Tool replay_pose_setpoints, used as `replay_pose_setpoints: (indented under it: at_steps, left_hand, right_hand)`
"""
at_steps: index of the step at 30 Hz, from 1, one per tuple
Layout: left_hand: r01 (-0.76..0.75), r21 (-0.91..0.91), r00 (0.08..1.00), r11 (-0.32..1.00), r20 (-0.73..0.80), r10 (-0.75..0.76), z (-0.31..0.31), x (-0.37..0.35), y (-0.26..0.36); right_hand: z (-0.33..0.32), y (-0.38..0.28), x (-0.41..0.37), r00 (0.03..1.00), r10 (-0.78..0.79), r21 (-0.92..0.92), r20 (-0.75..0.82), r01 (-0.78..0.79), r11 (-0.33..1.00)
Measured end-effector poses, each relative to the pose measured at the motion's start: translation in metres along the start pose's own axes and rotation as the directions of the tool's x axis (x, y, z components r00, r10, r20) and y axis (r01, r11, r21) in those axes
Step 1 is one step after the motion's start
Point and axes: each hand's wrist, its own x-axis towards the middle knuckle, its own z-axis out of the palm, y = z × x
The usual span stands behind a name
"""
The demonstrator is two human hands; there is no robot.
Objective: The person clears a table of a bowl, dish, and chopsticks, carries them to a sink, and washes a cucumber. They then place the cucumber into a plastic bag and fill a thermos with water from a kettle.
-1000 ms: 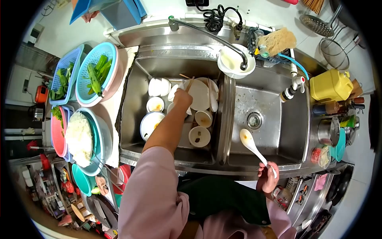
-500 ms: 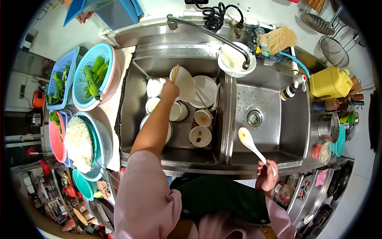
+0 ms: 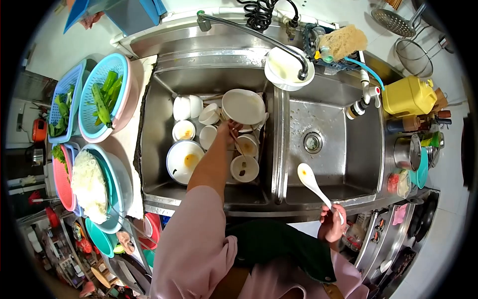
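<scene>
My left hand point(image 3: 230, 130) is in the left sink basin, its fingers closed around thin chopsticks point(image 3: 220, 114) beside the lower edge of a white dish point(image 3: 243, 106). Another chopstick tip slants down toward the small bowls; how many my hand holds is unclear. Several white cups and bowls lie about it, among them a large bowl with orange residue point(image 3: 184, 162) and a small bowl with dark scraps point(image 3: 244, 169). Held by its handle in my right hand point(image 3: 332, 224), a white spoon point(image 3: 308, 178) with an orange spot lies over the right basin's front edge.
A faucet point(image 3: 259, 37) reaches over a white bowl point(image 3: 289, 70) on the divider. Baskets of greens point(image 3: 106, 98) and a basin of white shreds point(image 3: 89, 184) stand left. At right are a yellow jug point(image 3: 409, 96), bottles and a metal pot point(image 3: 408, 152).
My left hand has moved down and to the right with the chopsticks. The white dish it was beside now lies further right, uncovering small cups. My right hand still holds the spoon; the view has shifted slightly.
</scene>
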Motion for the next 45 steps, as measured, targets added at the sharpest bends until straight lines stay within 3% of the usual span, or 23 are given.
replay_pose_setpoints:
  at_steps: [2,4,6,8,10,11,13,15,18,20,23,26,28,30,31,32,34,37,40,41,42,44,45]
  left_hand:
    - [0.061,-0.06,0.985,0.996,0.163,-0.051,-0.004,0.011,-0.011]
    - [0.073,-0.116,0.993,0.991,0.097,-0.062,0.026,-0.012,-0.011]
    - [0.302,-0.141,0.921,0.943,0.299,-0.25,0.029,0.008,-0.021]
    - [0.346,-0.197,0.905,0.917,0.328,-0.271,0.029,0.022,-0.032]
    - [0.179,0.017,0.98,0.984,0.091,-0.18,0.027,0.022,-0.038]
    - [0.181,0.021,0.979,0.983,0.087,-0.182,0.032,0.001,-0.032]
    - [0.262,0.388,0.959,0.883,-0.203,-0.195,0.037,-0.045,-0.014]
    - [0.399,0.473,0.913,0.786,-0.127,-0.387,-0.006,-0.039,-0.002]
    - [0.304,0.648,0.952,0.698,-0.184,-0.245,-0.015,-0.096,0.018]
    - [0.309,0.738,0.947,0.599,-0.295,-0.126,-0.03,-0.109,0.022]
    - [0.327,0.805,0.945,0.495,-0.286,-0.158,-0.039,-0.119,0.019]
    - [0.291,0.789,0.949,0.541,-0.308,-0.06,-0.042,-0.118,-0.004]
    - [0.276,0.785,0.946,0.555,-0.324,-0.011,-0.041,-0.113,-0.008]
    - [0.172,0.936,0.979,0.307,-0.196,0.048,-0.051,-0.084,-0.022]
    - [0.162,0.943,0.984,0.292,-0.178,0.029,-0.029,-0.101,-0.023]
    - [0.109,0.921,0.991,0.373,-0.129,0.028,-0.006,-0.121,-0.022]
    - [0.05,0.892,0.997,0.448,-0.067,0.022,0.018,-0.131,-0.033]
    - [0.109,0.602,0.993,0.791,-0.028,-0.116,0.033,-0.121,-0.062]
    - [0.039,0.78,0.997,0.624,-0.07,0.026,0.037,-0.11,-0.074]
    - [-0.293,0.908,0.928,0.301,0.194,0.319,0.009,-0.082,-0.082]
    - [-0.291,0.908,0.928,0.301,0.191,0.319,0.022,-0.096,-0.08]
    - [-0.516,0.714,0.725,0.473,0.07,0.685,0.071,-0.154,-0.057]
    - [-0.512,0.718,0.723,0.471,0.064,0.688,0.087,-0.172,-0.056]
  right_hand:
    - [-0.006,0.002,-0.003,1.0,-0.001,-0.019,0.006,0.001,1.0]
    - [-0.006,0.003,-0.005,1.0,0.01,-0.026,-0.012,-0.01,1.0]
    - [-0.006,0.004,-0.008,0.999,0.023,-0.035,-0.026,-0.024,0.999]
    - [-0.006,0.004,-0.009,1.0,0.022,-0.029,-0.021,-0.023,0.999]
    - [-0.003,0.001,-0.011,1.0,0.021,-0.032,-0.02,-0.022,0.999]
    - [-0.001,-0.001,-0.011,1.0,0.014,-0.029,-0.012,-0.014,0.999]
    - [-0.005,0.002,-0.011,0.999,0.016,-0.048,0.033,-0.014,0.999]
    - [0.0,0.002,-0.008,0.99,0.002,-0.082,0.14,0.009,0.997]
    - [0.023,0.004,0.001,0.937,0.093,-0.233,0.335,-0.013,0.972]
    - [0.052,0.017,0.011,0.864,-0.034,-0.342,0.502,0.235,0.91]
    - [0.105,0.028,0.03,0.721,-0.047,-0.614,0.691,0.62,0.489]
    - [0.14,0.071,0.051,0.584,0.164,-0.578,0.795,0.811,-0.088]
    - [0.154,0.097,0.065,0.522,0.359,-0.421,0.774,0.847,-0.325]
    - [0.162,0.124,0.068,0.538,0.471,-0.373,0.699,0.836,-0.402]
    - [0.161,0.126,0.068,0.536,0.577,-0.298,0.616,0.837,-0.459]
    - [0.156,0.124,0.066,0.557,0.574,-0.316,0.6,0.824,-0.47]
    - [0.152,0.105,0.053,0.451,0.415,-0.376,0.79,0.892,-0.253]
    - [0.131,0.055,0.051,0.537,0.132,-0.537,0.833,0.843,-0.035]
    - [0.077,0.02,0.094,0.571,-0.271,-0.563,0.775,0.819,0.112]
    - [0.057,0.007,0.112,0.632,-0.347,-0.632,0.693,0.764,0.129]
    - [0.036,-0.005,0.128,0.683,-0.419,-0.694,0.598,0.703,0.155]
    - [-0.001,-0.026,0.157,0.954,-0.171,-0.85,0.245,0.296,0.436]
    - [-0.022,-0.022,0.17,0.954,-0.165,-0.847,0.249,0.297,0.44]
